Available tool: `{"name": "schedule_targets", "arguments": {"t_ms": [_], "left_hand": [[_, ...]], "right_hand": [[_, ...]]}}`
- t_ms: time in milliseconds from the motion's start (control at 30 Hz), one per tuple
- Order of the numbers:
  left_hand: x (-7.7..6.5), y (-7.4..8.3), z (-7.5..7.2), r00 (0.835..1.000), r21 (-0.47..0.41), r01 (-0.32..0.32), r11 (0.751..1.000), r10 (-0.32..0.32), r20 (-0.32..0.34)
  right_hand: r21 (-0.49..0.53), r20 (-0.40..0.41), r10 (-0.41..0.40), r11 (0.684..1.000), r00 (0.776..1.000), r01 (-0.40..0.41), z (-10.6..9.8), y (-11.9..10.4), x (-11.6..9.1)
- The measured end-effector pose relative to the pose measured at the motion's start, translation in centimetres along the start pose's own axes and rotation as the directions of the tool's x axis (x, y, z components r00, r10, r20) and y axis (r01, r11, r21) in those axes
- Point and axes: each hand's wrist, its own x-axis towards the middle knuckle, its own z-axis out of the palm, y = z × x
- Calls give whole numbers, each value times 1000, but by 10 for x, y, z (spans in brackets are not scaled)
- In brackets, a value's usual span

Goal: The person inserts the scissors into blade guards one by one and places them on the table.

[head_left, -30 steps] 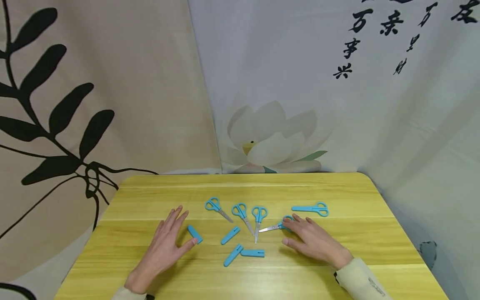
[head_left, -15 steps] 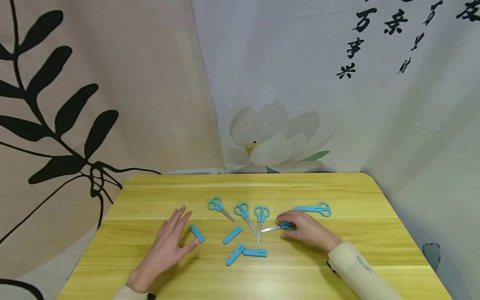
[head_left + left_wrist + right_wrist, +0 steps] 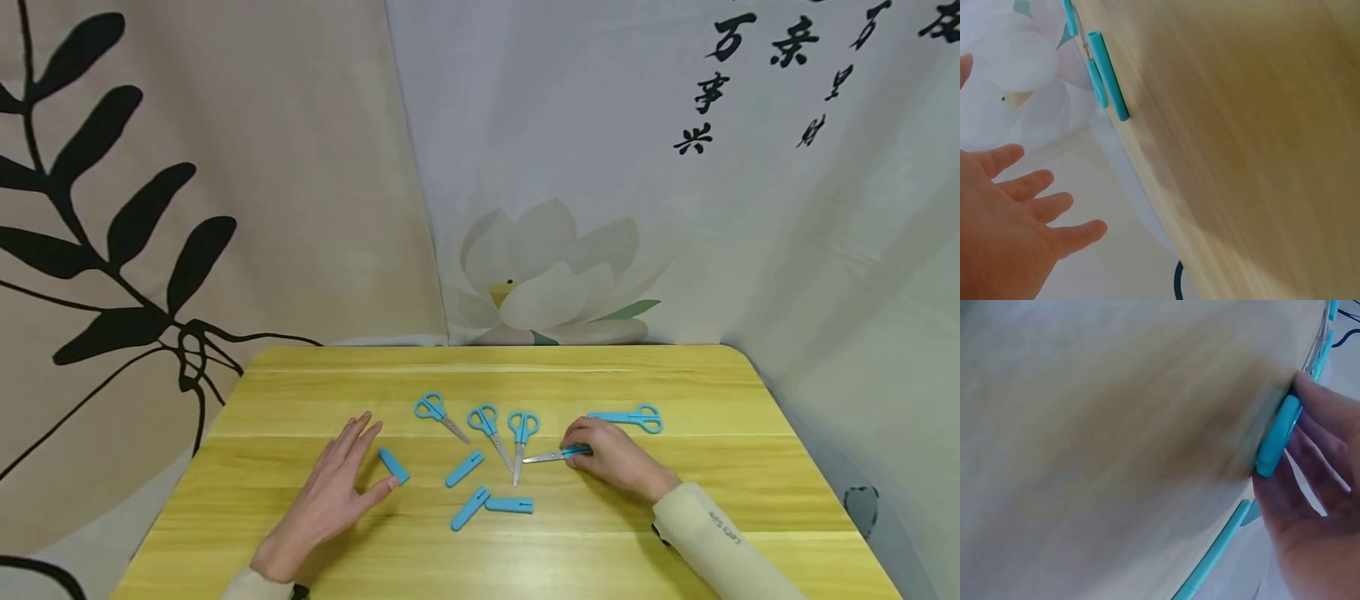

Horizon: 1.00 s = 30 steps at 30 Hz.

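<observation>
My right hand point(image 3: 621, 458) pinches the blue handles of a pair of small scissors point(image 3: 543, 457) between thumb and fingers, its bare blades pointing left. In the right wrist view the thumb and fingertips lie at both sides of the scissors' handle point(image 3: 1279, 436). Fingers spread, my left hand point(image 3: 326, 504) holds nothing; its thumb tip overlaps a blue blade cover point(image 3: 392, 464) in the head view. Three more scissors without covers, a left one point(image 3: 431, 407), a middle one point(image 3: 483, 421) and a right one point(image 3: 522, 428), lie between the hands.
Three blue blade covers, an upper one point(image 3: 464, 469), a lower one point(image 3: 470, 509) and a flat-lying one point(image 3: 510, 506), are at mid-table. Covered scissors point(image 3: 647, 418) lie behind my right hand. The wooden table point(image 3: 337, 383) ends at a printed curtain point(image 3: 315, 208).
My right hand has come down from above the scissors, and its fingers have curled in to pinch the handles. The left hand stays where it was.
</observation>
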Motion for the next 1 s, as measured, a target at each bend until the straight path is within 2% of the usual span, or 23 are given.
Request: {"name": "schedule_targets", "arguments": {"t_ms": [133,367,500,700,833,1000], "left_hand": [[4,-4,-1,998,-11,-45,999,45,31],[18,-15,-4,981,-83,-106,991,118,153],[23,-20,-5,965,-127,-107,986,134,225],[30,-32,-1,930,-182,-116,976,171,325],[34,-38,3,915,-210,-134,968,202,350],[37,-44,6,909,-251,-131,959,217,355]], "right_hand": [[-4,-3,18,1000,1000,-18,-1,-1,-1],[-17,-28,19,1000,999,-19,-3,-2,-5],[-26,-65,1,1000,998,-3,-5,-5,-8],[-2,-85,19,1000,996,-19,-12,-12,-15],[4,-84,36,999,996,-36,-16,-15,-19],[-8,-125,4,1000,992,-4,-17,-15,-23]]}}
